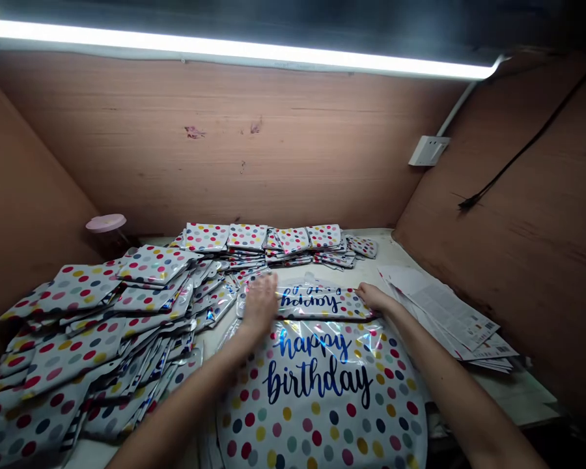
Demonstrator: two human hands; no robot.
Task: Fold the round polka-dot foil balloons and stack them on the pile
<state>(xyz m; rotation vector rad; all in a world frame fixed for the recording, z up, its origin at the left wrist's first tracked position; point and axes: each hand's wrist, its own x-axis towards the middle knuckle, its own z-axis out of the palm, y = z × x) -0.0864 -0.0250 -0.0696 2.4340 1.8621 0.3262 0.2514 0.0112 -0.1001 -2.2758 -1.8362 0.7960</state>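
Note:
A flat, round foil balloon (317, 426) with colourful dots and blue "happy birthday" lettering lies in front of me. Across its far side runs a folded-over dotted foil strip (317, 303), its "happy" lettering upside down. My right hand (372, 298) is closed on the right end of this fold, fingers pinched at the upper corner. At the left end, my left hand (261, 301) touches the foil; its fingers are smeared by motion. Whether the fold belongs to the top balloon or to a separate one, I cannot tell.
Folded dotted foil packets (73, 352) are heaped at the left, and more packets (247, 238) line the back. Printed sheets (449, 319) lie at the right. A pink-lidded container (106, 225) stands back left. Wooden walls (254, 156) enclose the table under a tube light (244, 52).

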